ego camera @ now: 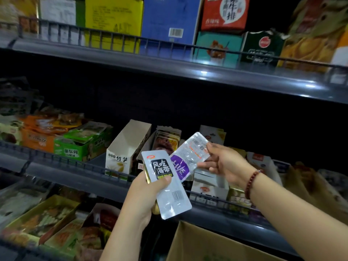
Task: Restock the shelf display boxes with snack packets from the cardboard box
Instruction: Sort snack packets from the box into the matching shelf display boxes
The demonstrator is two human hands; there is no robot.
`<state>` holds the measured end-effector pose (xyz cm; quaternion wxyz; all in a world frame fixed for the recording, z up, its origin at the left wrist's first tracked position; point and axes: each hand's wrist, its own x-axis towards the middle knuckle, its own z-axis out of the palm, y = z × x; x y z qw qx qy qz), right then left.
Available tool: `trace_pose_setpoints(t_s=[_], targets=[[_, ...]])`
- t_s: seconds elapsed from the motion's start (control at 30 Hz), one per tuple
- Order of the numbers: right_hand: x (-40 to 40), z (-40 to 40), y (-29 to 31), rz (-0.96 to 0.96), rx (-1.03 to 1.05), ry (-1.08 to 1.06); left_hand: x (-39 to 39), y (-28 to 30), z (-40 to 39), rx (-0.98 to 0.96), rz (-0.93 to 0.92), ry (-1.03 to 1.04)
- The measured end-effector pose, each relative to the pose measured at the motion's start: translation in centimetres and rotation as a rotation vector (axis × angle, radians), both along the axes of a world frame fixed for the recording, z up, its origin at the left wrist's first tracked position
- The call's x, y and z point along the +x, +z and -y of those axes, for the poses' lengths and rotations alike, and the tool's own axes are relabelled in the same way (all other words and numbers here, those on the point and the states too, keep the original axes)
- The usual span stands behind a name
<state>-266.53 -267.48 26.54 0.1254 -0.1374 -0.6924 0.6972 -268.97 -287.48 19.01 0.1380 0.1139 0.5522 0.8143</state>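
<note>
Nearest me, at the bottom of the view, is the open brown cardboard box [211, 243], its flap just below my forearms. Above the box, my left hand [145, 194] has its grip clamped on a silver foil snack packet with a black label [165, 183], thumb pressed across its front; a yellowish edge of something shows behind that packet, but I cannot tell what it is. Up and to the right of the box, my right hand [224, 162], a red bead bracelet [252, 182] on its wrist, pinches a silver snack packet with a purple patch [188, 157] by its upper end. The lower corner of the purple packet lies just behind the black-labelled one. Beyond the box, behind both packets, stands the grey metal shelf [79, 178] with a white open-topped cardboard display box [122, 153] and a green display box of packets [79, 147] further left.
</note>
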Motion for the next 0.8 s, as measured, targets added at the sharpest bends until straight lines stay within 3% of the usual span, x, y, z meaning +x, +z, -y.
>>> trace_pose_setpoints(t_s=[0.07, 0.17, 0.3, 0.37, 0.63, 0.8], targets=[[2.3, -0.5, 0.6, -0.035, -0.074, 0.010, 1.1, 0.5, -0.6, -0.016, -0.012, -0.013], [5.6, -0.9, 0.7, -0.106, 0.003, -0.004, 3.0, 1.3, -1.8, -0.016, -0.018, -0.026], [10.3, -0.9, -0.4, -0.189, 0.501, -0.007, 5.6, 2.7, -3.2, 0.012, 0.012, -0.081], [12.1, -1.0, -1.1, -0.201, 0.634, 0.003, 6.9, 3.4, -3.8, 0.021, 0.020, -0.131], [16.4, -1.7, -3.6, -0.158, 0.664, 0.055, 11.0, 3.8, -5.2, 0.109, 0.112, -0.315], [18.5, -2.6, -4.2, -0.156, 0.599, 0.019, 12.6, 2.6, -6.1, -0.022, 0.091, -0.258]])
